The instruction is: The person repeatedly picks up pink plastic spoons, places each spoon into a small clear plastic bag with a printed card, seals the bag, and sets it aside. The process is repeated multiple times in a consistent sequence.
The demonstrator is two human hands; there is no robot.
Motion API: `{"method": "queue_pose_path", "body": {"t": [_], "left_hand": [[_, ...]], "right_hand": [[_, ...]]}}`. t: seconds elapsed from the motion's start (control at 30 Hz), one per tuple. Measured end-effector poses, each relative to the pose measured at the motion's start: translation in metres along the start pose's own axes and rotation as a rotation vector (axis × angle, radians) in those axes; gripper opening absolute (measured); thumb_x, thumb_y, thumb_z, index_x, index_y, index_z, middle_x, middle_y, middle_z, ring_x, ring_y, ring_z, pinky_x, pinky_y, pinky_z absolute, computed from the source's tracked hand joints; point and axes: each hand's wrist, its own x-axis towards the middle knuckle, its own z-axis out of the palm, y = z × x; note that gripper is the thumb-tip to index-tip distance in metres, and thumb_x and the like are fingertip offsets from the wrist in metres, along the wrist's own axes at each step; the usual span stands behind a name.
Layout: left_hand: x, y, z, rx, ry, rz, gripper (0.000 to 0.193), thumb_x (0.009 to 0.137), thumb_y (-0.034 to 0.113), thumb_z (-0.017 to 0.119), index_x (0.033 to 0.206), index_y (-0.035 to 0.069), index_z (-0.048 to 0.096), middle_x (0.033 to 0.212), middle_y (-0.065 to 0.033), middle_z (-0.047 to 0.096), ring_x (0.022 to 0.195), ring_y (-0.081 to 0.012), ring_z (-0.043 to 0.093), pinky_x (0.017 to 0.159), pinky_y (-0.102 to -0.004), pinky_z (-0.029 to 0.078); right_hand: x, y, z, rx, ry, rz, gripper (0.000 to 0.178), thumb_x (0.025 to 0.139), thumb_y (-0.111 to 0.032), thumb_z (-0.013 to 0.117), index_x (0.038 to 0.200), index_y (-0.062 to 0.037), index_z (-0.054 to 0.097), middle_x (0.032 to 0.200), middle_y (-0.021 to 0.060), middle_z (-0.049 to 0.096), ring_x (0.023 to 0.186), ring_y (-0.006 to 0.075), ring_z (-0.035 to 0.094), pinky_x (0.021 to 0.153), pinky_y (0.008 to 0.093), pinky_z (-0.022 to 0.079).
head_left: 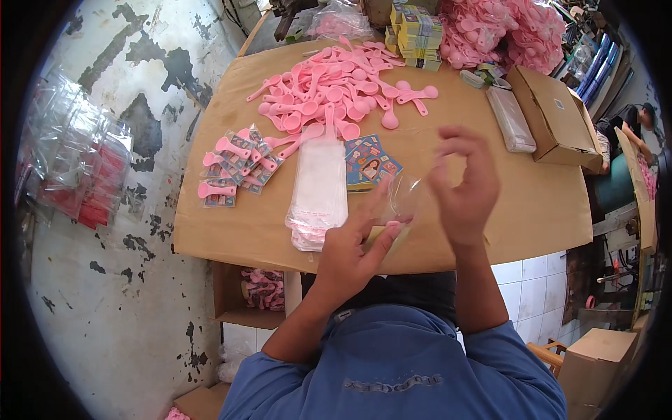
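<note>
Both hands blur around clear bag.

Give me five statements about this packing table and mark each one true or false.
1. Both hands, left hand and right hand, are at a clear plastic bag. True.
2. The loose pink spoons lie piled at the far side of the table. True.
3. The stack of clear bags is blue. False: it is clear and whitish.
4. The printed cards lie left of that stack. False: they lie to its right.
5. Bagged spoons lie at the table's left part. True.
</note>
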Motion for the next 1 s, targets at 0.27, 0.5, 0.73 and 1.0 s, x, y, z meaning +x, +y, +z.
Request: {"method": "queue_pose_path", "body": {"t": [0.27,0.5,0.73,1.0], "left_hand": [[0.003,-0.006,0.000,-0.575,0.178,-0.078,0.024,0.101,0.011,0.064,0.120,-0.001,0.058,0.118,-0.0224,0.071,0.108,-0.0212,0.071,0.089,-0.0311,0.057],[0.012,-0.021,0.001,-0.417,0.235,0.175,0.022,0.100,0.009,0.065,0.118,-0.004,0.063,0.112,-0.0161,0.073,0.108,-0.0179,0.069,0.094,-0.0302,0.055],[0.006,-0.010,-0.011,-0.484,0.185,-0.008,0.024,0.102,0.007,0.062,0.123,-0.005,0.065,0.109,-0.0109,0.073,0.100,-0.0135,0.069,0.089,-0.0268,0.054],[-0.004,-0.020,-0.020,-0.298,0.158,0.154,0.007,0.097,0.000,0.062,0.099,-0.005,0.068,0.099,-0.0143,0.075,0.067,-0.0036,0.057,0.058,-0.0191,0.042]], "right_hand": [[-0.027,0.009,-0.026,0.954,-0.034,0.496,0.018,0.093,0.002,0.055,0.110,-0.0032,0.059,0.099,0.0074,0.061,0.079,0.0090,0.057,0.072,0.0255,0.047],[-0.040,-0.012,0.000,0.746,-0.508,0.574,0.016,0.100,-0.009,0.064,0.112,0.0003,0.068,0.099,0.0020,0.067,0.086,0.0059,0.062,0.076,0.0231,0.049],[-0.025,-0.014,-0.013,0.706,-0.510,0.660,0.012,0.100,-0.008,0.066,0.107,0.0009,0.070,0.101,0.0035,0.071,0.095,0.0083,0.065,0.082,0.0252,0.051],[-0.029,0.000,-0.021,0.870,-0.519,0.406,0.010,0.098,0.001,0.062,0.100,0.0010,0.071,0.095,0.0039,0.065,0.083,0.0086,0.060,0.072,0.0247,0.047]]}}
